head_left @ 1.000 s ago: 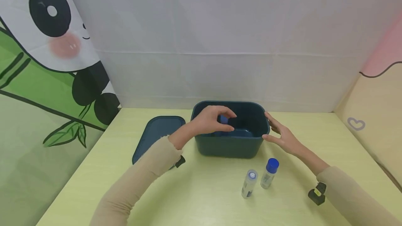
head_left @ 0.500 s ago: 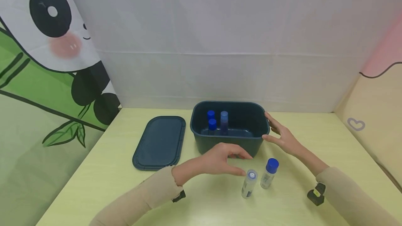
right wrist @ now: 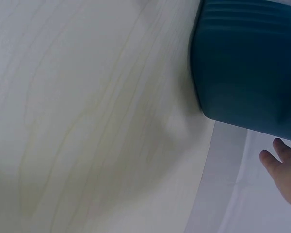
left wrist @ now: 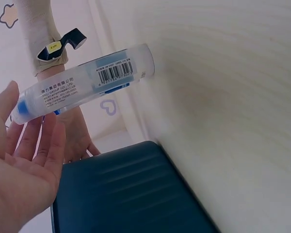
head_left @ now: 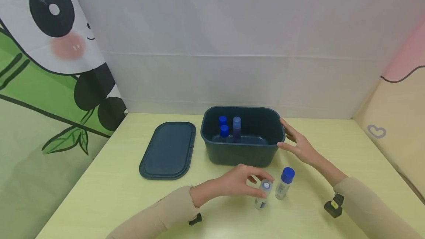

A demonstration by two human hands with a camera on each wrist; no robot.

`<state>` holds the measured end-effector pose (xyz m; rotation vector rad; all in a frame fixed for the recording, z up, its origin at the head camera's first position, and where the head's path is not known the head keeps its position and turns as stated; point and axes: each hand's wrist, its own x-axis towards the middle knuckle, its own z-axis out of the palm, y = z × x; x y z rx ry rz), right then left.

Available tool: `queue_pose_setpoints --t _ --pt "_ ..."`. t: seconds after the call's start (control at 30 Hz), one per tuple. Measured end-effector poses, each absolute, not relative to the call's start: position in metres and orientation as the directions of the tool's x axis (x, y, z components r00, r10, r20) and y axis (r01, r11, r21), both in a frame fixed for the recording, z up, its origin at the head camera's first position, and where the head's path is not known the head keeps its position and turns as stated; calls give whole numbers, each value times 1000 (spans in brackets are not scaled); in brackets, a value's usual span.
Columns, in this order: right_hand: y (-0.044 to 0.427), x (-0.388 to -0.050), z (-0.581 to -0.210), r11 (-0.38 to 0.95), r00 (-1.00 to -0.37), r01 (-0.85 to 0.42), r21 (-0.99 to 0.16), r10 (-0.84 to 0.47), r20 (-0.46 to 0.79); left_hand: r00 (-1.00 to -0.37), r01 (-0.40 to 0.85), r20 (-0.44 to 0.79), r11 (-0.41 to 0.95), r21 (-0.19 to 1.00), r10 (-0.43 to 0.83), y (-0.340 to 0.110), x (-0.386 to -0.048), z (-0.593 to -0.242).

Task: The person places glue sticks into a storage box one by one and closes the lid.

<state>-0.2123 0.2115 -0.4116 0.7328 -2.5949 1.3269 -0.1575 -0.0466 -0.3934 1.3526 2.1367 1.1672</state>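
A small clear bottle with a printed label and a clear, blue-centred cap stands on the table. My left hand has its thumb and fingers curved round the bottle's top. In the left wrist view the barcode and print on the clear bottle show beside the fingers. A blue-capped bottle stands just to its right. Behind them is a dark teal bin with several blue-topped bottles upright in its left part. My right hand touches the bin's right end, fingers extended along the side and thumb at the front corner.
A flat dark teal lid lies on the pale yellow table, left of the bin. A white backdrop rises behind the bin, with a panda print at left and a cream panel at right.
My left hand has come out from over the bin, moved down toward the front right, and reached the clear bottle. The right hand stays at the bin's end.
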Motion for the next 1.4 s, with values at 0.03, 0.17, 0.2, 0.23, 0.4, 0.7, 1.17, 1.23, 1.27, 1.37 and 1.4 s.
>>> queue_pose_setpoints --t 0.03,0.17,0.2,0.23,0.4,0.7,1.17,1.23,1.27,1.37,1.4 --pt "212 -212 -412 494 -872 -481 -725 -359 334 -483 571 128 201 796 866 -46 -157 -394" --pt "212 -212 -413 495 -871 -483 -723 -356 338 -491 569 146 190 800 859 -44 -155 -396" --pt "213 -212 -413 494 -871 -483 -723 -355 340 -493 569 148 188 801 857 -44 -155 -396" --pt "213 -213 -413 494 -871 -484 -723 -354 342 -493 570 153 185 800 857 -44 -155 -396" --pt "213 -213 -414 494 -871 -484 -722 -353 342 -490 588 171 179 789 855 -44 -155 -397" --pt "212 -213 -411 499 -873 -479 -722 -357 332 -474 629 191 179 757 859 -55 -158 -379" --pt "213 -212 -411 492 -872 -479 -727 -361 330 -467 763 313 198 615 827 -71 -188 -291" --pt "213 -212 -411 489 -871 -481 -728 -365 330 -472 772 334 200 604 816 -71 -194 -276" --pt "213 -212 -410 486 -870 -481 -729 -366 330 -479 772 343 202 602 808 -71 -198 -269" --pt "213 -213 -410 486 -870 -481 -730 -367 329 -503 764 373 199 614 780 -69 -209 -252" --pt "214 -213 -410 487 -870 -481 -728 -368 329 -513 759 381 198 621 769 -68 -214 -249"
